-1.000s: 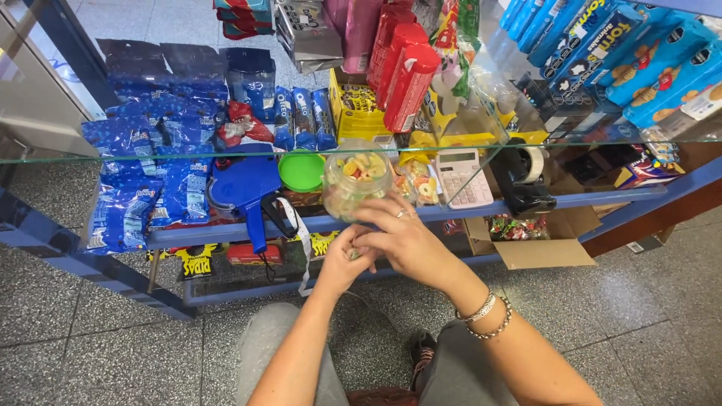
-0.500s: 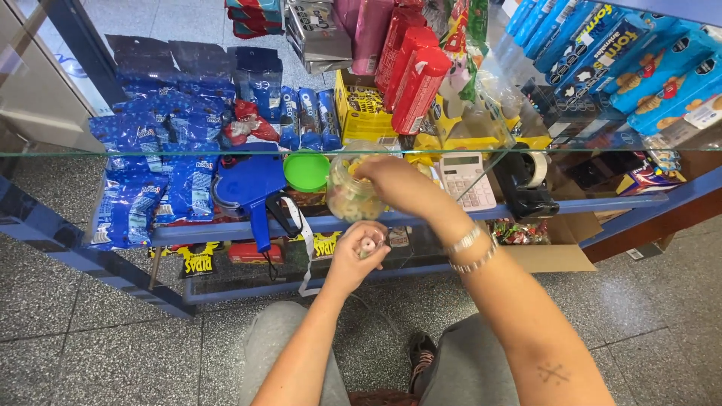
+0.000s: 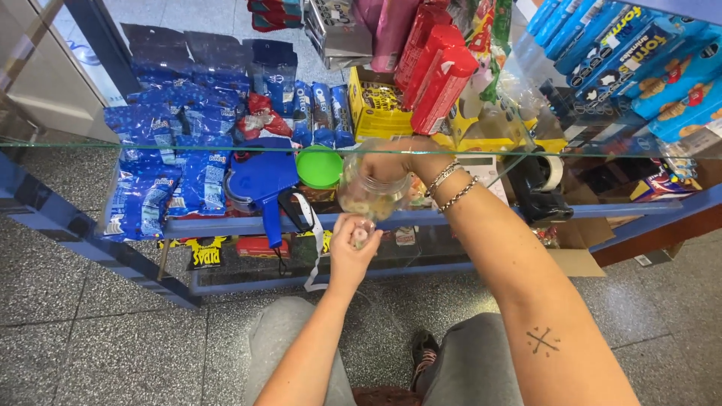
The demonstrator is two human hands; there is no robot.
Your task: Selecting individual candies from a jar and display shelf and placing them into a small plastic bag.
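My right hand (image 3: 402, 162) reaches under the glass counter top and grips a clear plastic jar (image 3: 368, 194) of small sweets, which is tilted toward me. Just below the jar's mouth, my left hand (image 3: 352, 252) is closed around something small and pale held at the fingertips. A green lid (image 3: 319, 166) rests on the shelf left of the jar. Bracelets circle my right wrist.
A blue price-label gun (image 3: 259, 184) lies left of the lid. Blue snack bags (image 3: 169, 173) fill the left shelf, a yellow box (image 3: 376, 105) and red packets (image 3: 436, 71) stand behind, a tape dispenser (image 3: 541, 184) sits right. The glass counter edge (image 3: 113, 145) crosses the view.
My right hand has moved from in front of the jar up over it, reaching farther onto the shelf and tilting the jar. My left hand stays below the jar with the small item.
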